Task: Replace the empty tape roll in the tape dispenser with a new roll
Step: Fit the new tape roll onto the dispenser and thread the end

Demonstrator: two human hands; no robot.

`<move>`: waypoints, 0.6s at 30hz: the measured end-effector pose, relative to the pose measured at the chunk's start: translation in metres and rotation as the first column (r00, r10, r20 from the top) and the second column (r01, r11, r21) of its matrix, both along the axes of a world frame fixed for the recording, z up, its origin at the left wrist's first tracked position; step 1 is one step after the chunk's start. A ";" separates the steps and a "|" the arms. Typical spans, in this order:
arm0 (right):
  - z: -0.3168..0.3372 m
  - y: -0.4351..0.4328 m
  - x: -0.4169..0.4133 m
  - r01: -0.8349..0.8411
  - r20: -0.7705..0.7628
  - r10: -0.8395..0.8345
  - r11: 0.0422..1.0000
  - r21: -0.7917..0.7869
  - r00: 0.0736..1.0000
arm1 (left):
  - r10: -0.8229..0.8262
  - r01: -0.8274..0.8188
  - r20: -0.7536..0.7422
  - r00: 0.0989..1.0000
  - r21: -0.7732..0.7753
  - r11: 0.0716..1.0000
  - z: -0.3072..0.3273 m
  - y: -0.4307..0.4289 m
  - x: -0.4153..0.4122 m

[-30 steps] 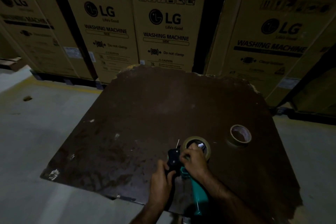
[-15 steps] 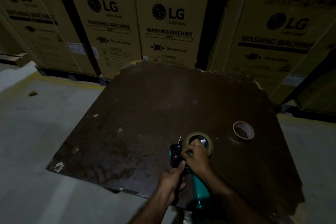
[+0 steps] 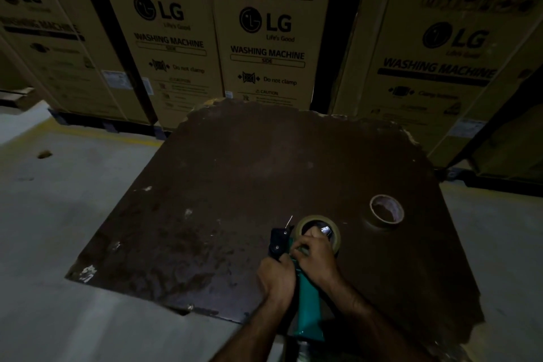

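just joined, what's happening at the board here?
A person is working on a teal tape dispenser lying on a dark board. The left hand holds its black front end, and the right hand is at a tape roll sitting on the dispenser. A second ring, thin like an empty core, lies apart to the right. Stacked cartons stand behind.

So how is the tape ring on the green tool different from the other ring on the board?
The ring on the dispenser has a thick band of tape and sits on the tool; the lone ring has a thin wall, like a nearly bare core, and lies flat by itself on the board. The right hand touches the first; nothing touches the second. Both are brownish and round.
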State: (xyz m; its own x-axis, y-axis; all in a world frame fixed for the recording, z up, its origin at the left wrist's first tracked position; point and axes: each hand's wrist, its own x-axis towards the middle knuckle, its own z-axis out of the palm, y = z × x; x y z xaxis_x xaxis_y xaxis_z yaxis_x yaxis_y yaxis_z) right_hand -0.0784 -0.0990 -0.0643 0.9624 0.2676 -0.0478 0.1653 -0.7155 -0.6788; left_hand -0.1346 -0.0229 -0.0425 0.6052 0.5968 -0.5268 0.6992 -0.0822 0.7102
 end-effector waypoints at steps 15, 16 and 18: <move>0.003 0.000 0.000 -0.040 -0.013 0.040 0.999 0.013 0.999 | 0.054 -0.056 -0.062 0.997 -0.035 0.998 0.002 0.002 0.006; 0.003 0.001 0.000 -0.052 -0.004 0.053 0.998 0.017 0.999 | 0.067 -0.070 -0.054 0.996 -0.051 0.996 0.001 0.003 0.005; 0.005 0.003 -0.001 -0.064 0.001 0.064 0.998 -0.001 0.998 | 0.097 -0.101 -0.047 0.994 -0.089 0.991 -0.002 0.005 0.003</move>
